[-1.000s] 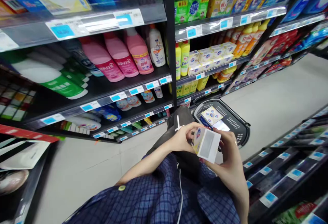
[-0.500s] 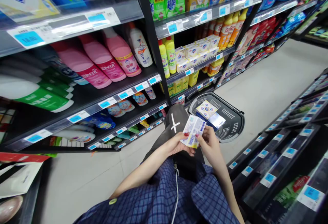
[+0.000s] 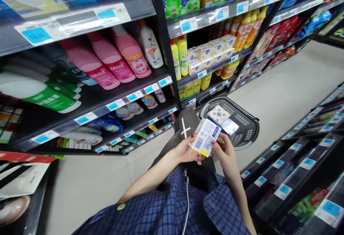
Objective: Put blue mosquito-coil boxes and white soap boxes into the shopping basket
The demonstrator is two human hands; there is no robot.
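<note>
A small white, blue and yellow soap box (image 3: 205,137) is held in front of my lap, its barcode and printed side facing me. My left hand (image 3: 186,150) grips its left edge, thumb on the front and fingers behind. On the opposite edge, my right hand (image 3: 224,149) pinches it with the thumb over the face. Beyond it, on the floor, sits a dark grey shopping basket (image 3: 245,127). Inside lie a yellow-and-white pack (image 3: 219,114) and a flat, shiny dark-blue item (image 3: 229,126), partly hidden by the box and my right hand.
Shelves on the left hold pink bottles (image 3: 133,57), a white bottle (image 3: 152,47) and stacked soap boxes (image 3: 211,52). Low shelf edges with price tags (image 3: 283,190) run along my right. Pale floor (image 3: 292,73) stretches beyond the basket. My bent knee (image 3: 185,124) is beside the left shelf.
The soap box has turned in my hands and tilted more toward me, so its printed side shows larger. Both hands still hold it. The view has shifted slightly.
</note>
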